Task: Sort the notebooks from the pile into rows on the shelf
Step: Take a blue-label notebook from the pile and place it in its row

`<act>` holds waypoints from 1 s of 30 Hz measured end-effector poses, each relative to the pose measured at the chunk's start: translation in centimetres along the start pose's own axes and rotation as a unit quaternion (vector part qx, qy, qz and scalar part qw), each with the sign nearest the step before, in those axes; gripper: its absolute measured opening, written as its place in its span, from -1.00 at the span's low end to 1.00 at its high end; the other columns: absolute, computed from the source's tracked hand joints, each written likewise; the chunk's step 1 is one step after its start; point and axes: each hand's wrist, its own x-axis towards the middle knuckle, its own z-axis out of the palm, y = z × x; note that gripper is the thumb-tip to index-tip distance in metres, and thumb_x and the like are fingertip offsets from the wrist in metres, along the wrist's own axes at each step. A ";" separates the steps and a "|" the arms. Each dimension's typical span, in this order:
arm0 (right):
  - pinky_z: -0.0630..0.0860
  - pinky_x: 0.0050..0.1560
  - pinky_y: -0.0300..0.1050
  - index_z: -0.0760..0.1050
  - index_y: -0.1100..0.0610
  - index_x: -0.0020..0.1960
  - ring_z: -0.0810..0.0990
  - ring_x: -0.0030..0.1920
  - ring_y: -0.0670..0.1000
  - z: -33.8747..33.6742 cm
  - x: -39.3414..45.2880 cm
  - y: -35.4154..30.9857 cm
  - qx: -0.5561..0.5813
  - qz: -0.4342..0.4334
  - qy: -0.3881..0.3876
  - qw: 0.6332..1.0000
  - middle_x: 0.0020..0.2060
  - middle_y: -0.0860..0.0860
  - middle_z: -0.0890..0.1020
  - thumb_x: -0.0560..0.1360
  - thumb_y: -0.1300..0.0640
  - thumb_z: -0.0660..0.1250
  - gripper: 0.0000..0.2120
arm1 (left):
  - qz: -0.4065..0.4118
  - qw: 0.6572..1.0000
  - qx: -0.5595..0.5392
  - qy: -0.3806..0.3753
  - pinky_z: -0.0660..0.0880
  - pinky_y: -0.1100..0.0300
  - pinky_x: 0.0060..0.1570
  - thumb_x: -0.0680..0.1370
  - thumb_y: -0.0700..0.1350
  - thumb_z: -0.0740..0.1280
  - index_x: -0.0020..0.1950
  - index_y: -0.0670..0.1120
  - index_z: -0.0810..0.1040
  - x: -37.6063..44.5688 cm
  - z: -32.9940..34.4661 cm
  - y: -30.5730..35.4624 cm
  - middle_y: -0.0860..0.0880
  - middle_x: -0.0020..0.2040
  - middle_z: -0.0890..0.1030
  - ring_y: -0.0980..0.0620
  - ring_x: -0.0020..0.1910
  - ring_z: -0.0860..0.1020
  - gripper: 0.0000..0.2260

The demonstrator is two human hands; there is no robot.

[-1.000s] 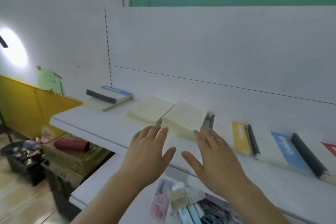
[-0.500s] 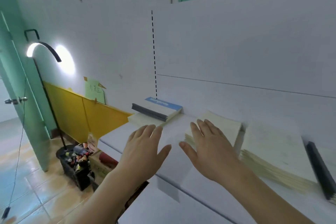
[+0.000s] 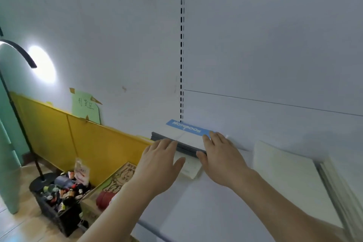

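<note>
A notebook pile (image 3: 186, 137) lies at the left end of the white shelf (image 3: 220, 206); its top book is white with a blue band and a dark spine, on a cream book. My left hand (image 3: 159, 163) reaches its near-left edge with straight fingers at the spine. My right hand (image 3: 220, 155) lies flat over the pile's right side, fingertips on the blue band, thumb at the spine. A cream notebook (image 3: 282, 175) lies flat to the right, and another stack (image 3: 345, 186) sits at the frame's right edge.
The shelf's white back panel (image 3: 275, 65) rises behind with a slotted upright (image 3: 181, 61). Left of the shelf stand yellow boards (image 3: 59, 135), a cardboard box (image 3: 117, 180), a black crate of small bottles (image 3: 60, 198) and a lamp stand (image 3: 19, 114) on the floor.
My view has swung left along the shelf. Both hands moved forward and left from the bare shelf to the blue-banded pile, and now touch it.
</note>
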 end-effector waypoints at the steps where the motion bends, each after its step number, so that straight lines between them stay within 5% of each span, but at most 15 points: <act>1: 0.03 0.53 0.05 0.02 0.17 0.57 0.00 0.56 0.13 0.6 0.8 -0.5 -0.003 0.014 -0.004 1.000 0.57 0.14 0.05 0.65 -0.14 -0.06 -0.41 | 0.013 1.000 -0.013 -0.005 0.26 0.09 0.44 0.65 0.21 0.08 0.55 -0.01 0.24 1.0 0.3 -1.0 0.05 0.50 0.34 0.00 0.50 0.27 -0.48; 4: 0.16 0.47 0.08 0.15 0.19 0.53 0.18 0.50 0.15 2.1 2.4 -1.5 -0.028 0.048 -0.027 0.998 0.51 0.14 0.23 0.64 -0.12 -0.10 -0.43 | 0.052 0.997 -0.040 -0.049 0.34 0.09 0.37 0.65 0.19 0.08 0.47 0.00 0.35 3.3 1.3 -3.4 0.04 0.41 0.45 0.00 0.41 0.38 -0.55; 7: 0.48 0.08 0.06 0.55 0.11 0.06 0.59 0.04 0.13 3.0 3.1 -2.2 -0.068 0.043 0.047 0.996 0.00 0.05 0.62 0.54 -0.11 -0.13 -0.47 | 0.096 0.991 -0.052 -0.076 0.40 0.10 0.23 0.65 0.18 0.08 0.29 0.03 0.45 4.7 2.1 -5.2 0.04 0.24 0.54 0.00 0.25 0.45 -0.65; 9: 0.50 -0.20 -0.04 0.52 0.04 -0.24 0.59 -0.29 0.09 2.9 3.0 -2.9 -0.114 0.044 0.122 0.985 -0.32 -0.01 0.61 0.53 -0.05 0.00 -0.62 | 0.109 0.989 -0.080 -0.059 0.43 0.09 0.15 0.65 0.19 0.08 0.21 0.03 0.48 5.4 2.5 -6.1 0.04 0.16 0.56 -0.01 0.19 0.47 -0.66; 12: 0.43 -0.34 -0.08 0.47 0.03 -0.32 0.53 -0.43 0.09 1.9 2.2 -4.2 -0.132 0.057 0.149 0.978 -0.46 0.01 0.55 0.51 0.01 0.07 -0.69 | 0.107 0.979 -0.168 -0.039 0.46 0.07 0.08 0.64 0.23 0.09 0.21 0.02 0.49 6.0 2.8 -6.4 0.02 0.12 0.59 -0.04 0.15 0.51 -0.63; 16: 0.42 -0.36 -0.04 0.47 0.05 -0.26 0.54 -0.40 0.09 0.5 1.0 -6.5 -0.117 0.071 0.216 0.967 -0.41 0.00 0.54 0.51 0.09 0.16 -0.79 | 0.022 0.892 -0.441 -0.093 0.44 0.17 0.07 0.61 0.27 0.15 0.44 -0.03 0.36 5.7 0.8 -4.6 0.09 0.13 0.63 0.08 0.15 0.56 -0.48; 18: 0.50 -0.25 -0.05 0.56 0.08 -0.11 0.60 -0.26 0.06 0.7 0.3 -8.2 -0.077 0.053 0.225 0.970 -0.25 -0.01 0.62 0.57 0.08 0.15 -0.77 | -0.032 0.829 -0.550 -0.093 0.47 0.16 0.07 0.62 0.19 0.20 0.38 -0.01 0.38 5.5 -0.2 -3.4 0.08 0.10 0.64 0.12 0.06 0.58 -0.59; 20: 0.55 0.04 -0.07 0.57 0.10 0.18 0.62 0.05 0.01 1.0 -0.5 -9.7 -0.026 0.018 0.205 0.978 0.07 0.00 0.66 0.64 0.03 0.07 -0.66 | -0.072 0.801 -0.593 -0.045 0.55 0.11 0.05 0.67 0.01 0.20 0.20 0.00 0.42 5.3 -0.5 -2.9 0.04 0.07 0.64 0.15 -0.06 0.58 -0.85; 22: 0.47 0.24 -0.09 0.52 0.13 0.32 0.55 0.24 -0.02 1.3 -1.3 -9.7 -0.012 0.009 0.230 0.973 0.24 0.00 0.60 0.67 -0.02 0.02 -0.58 | -0.083 0.785 -0.614 0.010 0.58 0.21 -0.09 0.68 -0.12 0.18 0.12 0.01 0.42 5.2 -0.6 -3.5 0.07 0.02 0.63 0.24 -0.13 0.56 -0.94; 25: 0.39 0.31 -0.13 0.53 0.20 0.30 0.57 0.22 0.04 1.8 -1.2 -7.7 0.013 0.099 0.298 0.949 0.22 0.07 0.61 0.63 0.04 0.07 -0.59 | -0.068 0.784 -0.612 0.085 0.46 0.32 -0.21 0.67 -0.13 0.22 0.17 0.03 0.44 5.8 -0.7 -6.0 0.15 -0.04 0.62 0.28 -0.12 0.56 -0.89; 27: 0.34 0.36 -0.12 0.48 0.26 0.33 0.55 0.26 0.11 2.3 -0.2 -5.9 0.009 0.170 0.247 0.954 0.27 0.13 0.57 0.59 0.08 0.08 -0.57 | -0.078 0.780 -0.614 0.097 0.47 0.23 -0.12 0.67 -0.11 0.23 0.22 0.09 0.43 6.2 -0.7 -7.6 0.19 0.01 0.61 0.24 -0.02 0.56 -0.84; 30: 0.23 0.47 0.03 0.34 0.27 0.45 0.34 0.45 0.16 3.2 1.8 -4.1 -0.014 0.144 0.088 0.986 0.45 0.16 0.37 0.56 -0.07 -0.13 -0.36 | -0.081 0.780 -0.615 0.079 0.49 0.20 -0.11 0.67 -0.11 0.22 0.21 0.15 0.42 6.1 -0.6 -8.8 0.22 0.03 0.61 0.21 0.02 0.57 -0.82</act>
